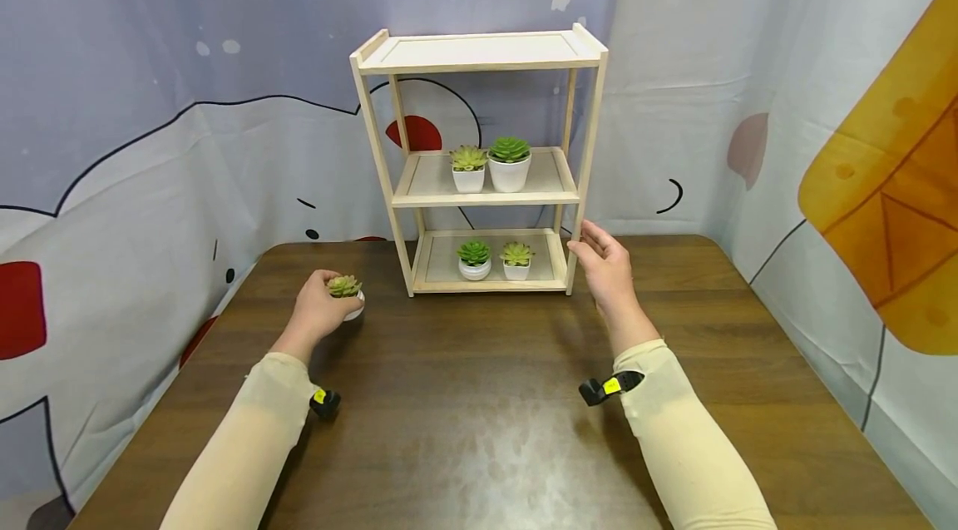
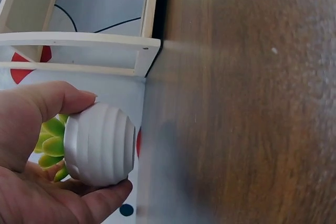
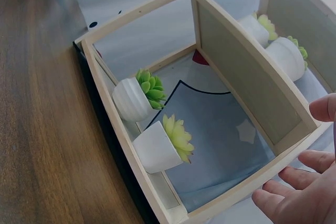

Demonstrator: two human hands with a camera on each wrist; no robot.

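Observation:
My left hand (image 1: 318, 305) pinches a small potted succulent (image 1: 344, 287) over the table's left side. In the left wrist view its ribbed, round white pot (image 2: 100, 144) sits between thumb and fingers, with a gap above the wood; the palm partly hides its green leaves. My right hand (image 1: 604, 268) is at the right post of a pale wooden three-tier shelf (image 1: 486, 199). From the right wrist, the fingers (image 3: 296, 178) look loosely spread, fingertips right beside the post. Two succulents (image 1: 510, 164) in white pots stand on the middle tier, two smaller ones (image 1: 475, 260) on the bottom.
The shelf stands near the back edge of a brown wooden table (image 1: 464, 397), its top tier (image 1: 479, 50) a flat board with raised ends. A printed curtain (image 1: 247, 31) hangs behind and along the sides. Both wrists wear black straps with small cameras.

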